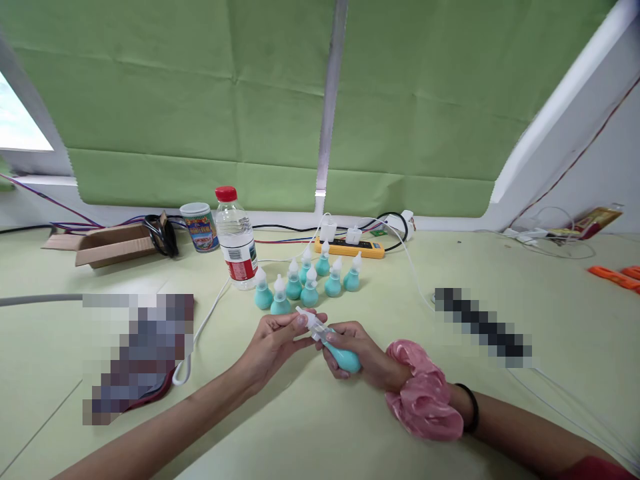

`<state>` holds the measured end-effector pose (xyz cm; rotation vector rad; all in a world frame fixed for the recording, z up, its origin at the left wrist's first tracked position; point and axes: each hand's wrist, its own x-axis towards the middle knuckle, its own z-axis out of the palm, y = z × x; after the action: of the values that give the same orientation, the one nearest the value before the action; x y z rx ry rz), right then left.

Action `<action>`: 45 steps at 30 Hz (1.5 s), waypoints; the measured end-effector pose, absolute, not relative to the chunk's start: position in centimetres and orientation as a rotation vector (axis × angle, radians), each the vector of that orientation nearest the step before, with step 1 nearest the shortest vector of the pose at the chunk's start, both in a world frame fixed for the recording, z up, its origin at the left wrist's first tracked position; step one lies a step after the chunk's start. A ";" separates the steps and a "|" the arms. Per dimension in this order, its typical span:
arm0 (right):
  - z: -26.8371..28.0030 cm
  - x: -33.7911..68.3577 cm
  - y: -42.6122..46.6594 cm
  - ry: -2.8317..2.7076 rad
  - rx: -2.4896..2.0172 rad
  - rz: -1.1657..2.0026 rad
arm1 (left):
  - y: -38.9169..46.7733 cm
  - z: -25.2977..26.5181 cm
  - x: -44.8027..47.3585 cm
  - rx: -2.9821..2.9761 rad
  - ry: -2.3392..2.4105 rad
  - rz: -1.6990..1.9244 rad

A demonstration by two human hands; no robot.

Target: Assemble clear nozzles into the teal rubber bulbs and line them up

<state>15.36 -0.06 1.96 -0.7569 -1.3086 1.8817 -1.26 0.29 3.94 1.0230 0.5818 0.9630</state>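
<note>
Between my two hands, above the table, is a nasal aspirator [344, 355] with a turquoise squeeze bulb and a clear, white-tipped nozzle. It is tilted, its tip pointing up and to the left. My left hand [280, 343] pinches the nozzle end with thumb and fingers. Around the bulb and the neck, my right hand [363, 353] is closed. Just beyond my hands, several more turquoise aspirators [309, 294] stand upright in a cluster, their nozzles up. Part of the held nozzle is covered by my fingers.
A water bottle [236, 243] with a red cap, a printed can [200, 228] and a cardboard box [117, 245] stand at the back left. A yellow power strip [350, 248] lies behind the cluster. White cables cross the table; blurred-out objects lie left and right. Orange items [617, 278] sit far right.
</note>
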 end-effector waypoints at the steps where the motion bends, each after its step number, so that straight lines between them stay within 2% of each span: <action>1: 2.0 15.4 -0.1 -1.239 -0.730 1.976 | 0.3 4.0 -1.2 1.022 0.582 0.967; 7: 1.9 15.7 0.2 -0.794 -0.595 2.484 | 0.3 3.7 -1.3 1.096 0.661 1.016; 18: 2.9 15.6 0.0 -1.191 -0.762 2.100 | 0.6 3.8 -1.7 1.197 0.646 0.934; 28: 3.0 16.0 0.5 -1.094 -0.750 2.252 | 0.5 3.6 -1.6 1.131 0.617 0.921; 34: 2.8 15.9 0.6 -1.144 -0.743 2.226 | 0.4 3.6 -1.5 1.121 0.595 0.886; 38: 2.7 15.3 0.3 -1.317 -0.750 2.026 | 0.2 3.6 -1.2 1.083 0.585 0.927; 43: 2.7 15.0 -1.1 -1.671 -0.905 1.328 | -0.5 3.9 -0.7 1.167 0.727 1.027; 45: 2.5 15.1 -1.5 -1.693 -0.929 1.273 | -0.9 4.0 -0.6 1.224 0.768 1.038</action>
<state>15.13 -1.49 2.47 -0.9289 -1.6929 1.2726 -0.60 -0.87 3.98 1.2237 0.7677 1.0378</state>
